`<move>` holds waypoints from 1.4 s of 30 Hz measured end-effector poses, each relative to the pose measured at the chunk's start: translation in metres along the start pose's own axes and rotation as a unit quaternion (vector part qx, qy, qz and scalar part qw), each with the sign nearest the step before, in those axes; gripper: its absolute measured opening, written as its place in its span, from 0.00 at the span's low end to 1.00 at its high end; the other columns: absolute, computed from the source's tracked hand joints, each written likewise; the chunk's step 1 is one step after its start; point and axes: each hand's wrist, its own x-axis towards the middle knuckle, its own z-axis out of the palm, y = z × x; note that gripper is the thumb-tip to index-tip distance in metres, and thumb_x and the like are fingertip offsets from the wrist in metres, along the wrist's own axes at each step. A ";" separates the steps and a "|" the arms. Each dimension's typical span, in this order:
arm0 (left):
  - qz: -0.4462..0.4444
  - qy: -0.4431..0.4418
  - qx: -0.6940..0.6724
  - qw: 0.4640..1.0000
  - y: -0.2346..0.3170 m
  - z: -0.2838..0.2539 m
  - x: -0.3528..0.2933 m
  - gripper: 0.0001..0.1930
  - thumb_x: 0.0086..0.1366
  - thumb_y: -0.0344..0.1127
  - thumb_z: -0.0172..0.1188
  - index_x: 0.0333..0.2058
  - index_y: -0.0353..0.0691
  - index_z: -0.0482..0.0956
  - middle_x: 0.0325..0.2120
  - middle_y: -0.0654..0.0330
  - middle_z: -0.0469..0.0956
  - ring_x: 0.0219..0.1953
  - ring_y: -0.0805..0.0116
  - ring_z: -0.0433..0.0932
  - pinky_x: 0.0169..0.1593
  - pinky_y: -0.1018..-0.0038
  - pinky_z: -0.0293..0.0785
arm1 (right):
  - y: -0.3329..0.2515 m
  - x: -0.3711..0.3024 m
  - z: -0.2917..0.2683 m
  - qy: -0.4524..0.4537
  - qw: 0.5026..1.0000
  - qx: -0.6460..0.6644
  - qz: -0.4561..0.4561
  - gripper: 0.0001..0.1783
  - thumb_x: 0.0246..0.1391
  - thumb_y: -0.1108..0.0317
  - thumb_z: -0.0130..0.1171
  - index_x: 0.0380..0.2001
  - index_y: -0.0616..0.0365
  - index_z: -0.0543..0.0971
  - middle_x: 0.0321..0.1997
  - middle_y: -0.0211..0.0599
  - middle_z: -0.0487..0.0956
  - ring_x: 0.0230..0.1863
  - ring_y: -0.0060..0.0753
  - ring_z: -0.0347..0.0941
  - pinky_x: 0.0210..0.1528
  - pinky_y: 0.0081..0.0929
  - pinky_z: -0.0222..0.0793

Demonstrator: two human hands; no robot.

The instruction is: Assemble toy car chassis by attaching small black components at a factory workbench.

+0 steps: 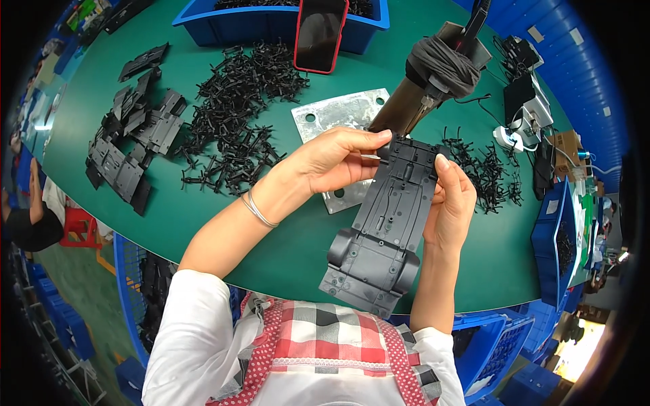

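Observation:
Between both hands I hold a black plastic toy-car chassis point(387, 223), tilted, with its wheel-arch end toward my body. My left hand point(342, 161) pinches its far left corner, thumb on top. At the far right corner my right hand point(449, 196) grips the edge, thumb up and fingers curled beneath. Just beyond the chassis stands a machine post point(399, 108) with dark cloth wrapped point(443, 66) around its head. A metal plate point(332, 111) with holes lies under the post, partly hidden by my left hand.
Small black plastic parts point(233, 111) are heaped left of the plate, with another pile point(484, 169) at right. More chassis pieces point(122, 166) lie far left. A blue bin point(230, 27) and a red-edged phone point(319, 37) stand at the back. Blue crates point(487, 345) flank me below the green table point(284, 250).

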 end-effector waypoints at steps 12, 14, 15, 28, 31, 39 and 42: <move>-0.008 -0.011 -0.032 0.999 -0.001 -0.001 0.003 0.11 0.58 0.33 0.59 0.35 0.30 0.73 0.34 0.55 0.74 0.37 0.69 0.74 0.46 0.72 0.73 | -0.006 -0.002 0.009 -0.001 1.000 0.003 0.004 0.11 0.48 0.66 0.63 0.28 0.63 0.75 0.21 0.25 0.73 0.16 0.09 0.61 0.17 0.08 0.55; -0.007 -0.010 -0.024 1.000 -0.001 -0.002 0.003 0.11 0.58 0.33 0.59 0.35 0.31 0.73 0.33 0.57 0.74 0.36 0.70 0.74 0.45 0.72 0.73 | -0.005 -0.001 0.007 0.005 1.000 0.004 0.016 0.10 0.49 0.67 0.62 0.28 0.64 0.75 0.21 0.26 0.74 0.16 0.09 0.62 0.18 0.08 0.57; -0.005 -0.009 -0.017 1.000 -0.001 -0.002 0.004 0.11 0.58 0.34 0.60 0.34 0.32 0.74 0.32 0.58 0.74 0.35 0.71 0.73 0.44 0.73 0.73 | -0.005 0.000 0.006 0.013 1.000 0.005 0.028 0.10 0.50 0.67 0.61 0.28 0.64 0.75 0.21 0.27 0.74 0.16 0.10 0.64 0.18 0.09 0.58; -0.025 0.068 0.064 0.995 0.004 0.005 -0.002 0.12 0.58 0.38 0.61 0.33 0.35 0.75 0.27 0.62 0.73 0.29 0.74 0.73 0.39 0.76 0.74 | 0.008 0.002 0.000 0.009 1.000 -0.021 -0.017 0.07 0.48 0.73 0.58 0.29 0.67 0.74 0.23 0.27 0.72 0.17 0.09 0.60 0.17 0.10 0.56; -0.025 0.062 0.056 0.996 0.004 -0.004 0.002 0.13 0.56 0.39 0.63 0.33 0.36 0.74 0.27 0.61 0.74 0.29 0.73 0.73 0.38 0.76 0.74 | 0.006 0.004 0.001 0.013 0.999 -0.027 -0.021 0.08 0.48 0.74 0.59 0.29 0.67 0.73 0.23 0.28 0.72 0.17 0.09 0.60 0.17 0.10 0.56; 0.009 0.077 0.034 0.996 0.000 -0.002 0.016 0.13 0.55 0.38 0.64 0.33 0.36 0.74 0.28 0.60 0.75 0.29 0.74 0.74 0.37 0.79 0.73 | -0.001 0.012 0.002 0.030 0.998 -0.041 -0.038 0.11 0.47 0.73 0.62 0.31 0.68 0.72 0.23 0.26 0.70 0.17 0.09 0.58 0.17 0.10 0.56; 0.017 0.080 0.016 0.996 0.002 0.009 0.014 0.13 0.56 0.38 0.64 0.33 0.36 0.74 0.29 0.60 0.76 0.29 0.74 0.75 0.36 0.80 0.73 | -0.002 0.017 -0.001 0.026 0.999 -0.031 -0.034 0.11 0.47 0.72 0.62 0.31 0.68 0.73 0.22 0.26 0.69 0.16 0.09 0.58 0.16 0.11 0.55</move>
